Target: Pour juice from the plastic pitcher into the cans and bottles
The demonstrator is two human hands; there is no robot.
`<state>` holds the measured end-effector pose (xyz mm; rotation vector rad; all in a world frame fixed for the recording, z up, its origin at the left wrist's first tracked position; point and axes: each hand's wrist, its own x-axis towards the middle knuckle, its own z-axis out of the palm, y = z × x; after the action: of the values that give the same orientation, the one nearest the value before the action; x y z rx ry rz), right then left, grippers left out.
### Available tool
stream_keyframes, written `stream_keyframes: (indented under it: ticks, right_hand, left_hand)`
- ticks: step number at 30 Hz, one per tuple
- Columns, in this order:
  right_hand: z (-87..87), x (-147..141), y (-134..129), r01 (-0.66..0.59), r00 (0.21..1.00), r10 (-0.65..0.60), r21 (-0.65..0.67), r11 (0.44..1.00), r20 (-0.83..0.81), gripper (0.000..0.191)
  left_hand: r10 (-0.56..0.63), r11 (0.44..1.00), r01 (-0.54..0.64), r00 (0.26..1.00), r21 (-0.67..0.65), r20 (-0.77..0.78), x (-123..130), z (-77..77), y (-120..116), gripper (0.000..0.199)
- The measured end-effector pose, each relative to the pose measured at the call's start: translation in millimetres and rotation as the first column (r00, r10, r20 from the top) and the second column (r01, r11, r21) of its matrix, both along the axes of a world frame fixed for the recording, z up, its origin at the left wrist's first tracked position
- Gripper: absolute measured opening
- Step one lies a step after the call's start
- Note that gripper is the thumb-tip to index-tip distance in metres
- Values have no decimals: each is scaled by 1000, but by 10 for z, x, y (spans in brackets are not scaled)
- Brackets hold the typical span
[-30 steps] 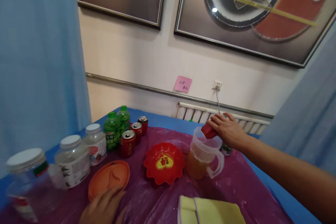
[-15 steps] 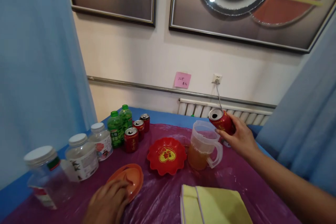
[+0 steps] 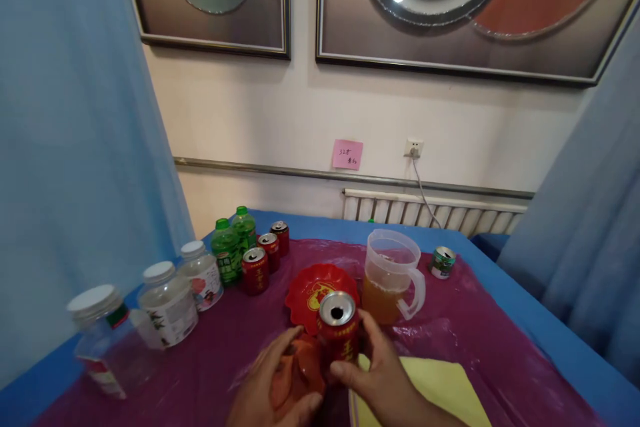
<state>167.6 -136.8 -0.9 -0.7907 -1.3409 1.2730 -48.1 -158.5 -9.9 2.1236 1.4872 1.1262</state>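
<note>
My right hand (image 3: pixel 383 370) holds an opened red can (image 3: pixel 339 333) upright, near the front middle of the table. Just left of it my left hand (image 3: pixel 275 380) grips an orange lid-like piece (image 3: pixel 299 373), which sits right beside the can. Behind the can lies a red scalloped plate (image 3: pixel 300 293), partly hidden by it. A clear plastic jug (image 3: pixel 390 273) with amber liquid stands to the right of the plate. Under my right forearm is a folded yellow cloth (image 3: pixel 445 383).
Three clear jars with white lids (image 3: pixel 170 307) stand at the left. Behind them are two green bottles (image 3: pixel 227 253) and three red cans (image 3: pixel 255 272). A small green can (image 3: pixel 443 263) stands right of the jug. Purple sheeting (image 3: pixel 480 327) covers the blue table.
My right hand has brought the red can from above the jug down to the front middle. My left hand has lifted the orange piece and moved it right, beside the can.
</note>
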Motion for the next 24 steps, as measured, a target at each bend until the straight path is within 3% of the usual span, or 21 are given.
stream_keyframes:
  ticks: [3, 6, 8, 10, 12, 15, 20, 24]
  right_hand:
    - [-174, -249, -6, -17, 999, 15, 34, 999, 48, 63]
    - [-230, -392, 1, -65, 992, 58, 60, 996, 109, 66]
    - [-287, -412, 13, -73, 978, 53, 90, 993, 199, 78]
    - [-403, -376, 22, -14, 949, -29, 136, 991, 314, 90]
    - [-570, -293, 14, 55, 916, -124, 188, 981, 382, 90]
    - [-845, -100, -40, 98, 909, -176, 218, 971, 377, 74]
    - [-1138, 361, -167, 241, 907, -271, 130, 962, 324, 48]
    - [-1095, 869, -191, 382, 858, -421, 181, 906, 295, 39]
  left_hand:
    - [7, 989, 25, 976, -146, 218, 165, 213, 26, 67]
    - [76, 978, -33, 976, -207, 204, 197, 286, 83, 57]
    - [120, 977, -86, 979, -198, 168, 80, 302, 156, 54]
    - [214, 966, -193, 970, -174, 113, -136, 335, 275, 54]
    - [383, 912, -376, 924, -164, 13, -399, 382, 440, 58]
    - [558, 817, -567, 824, -107, -99, -741, 411, 699, 60]
    - [580, 796, -602, 788, -61, -206, -929, 304, 926, 63]
    - [590, 779, -621, 773, -87, -233, -948, 212, 1020, 69]
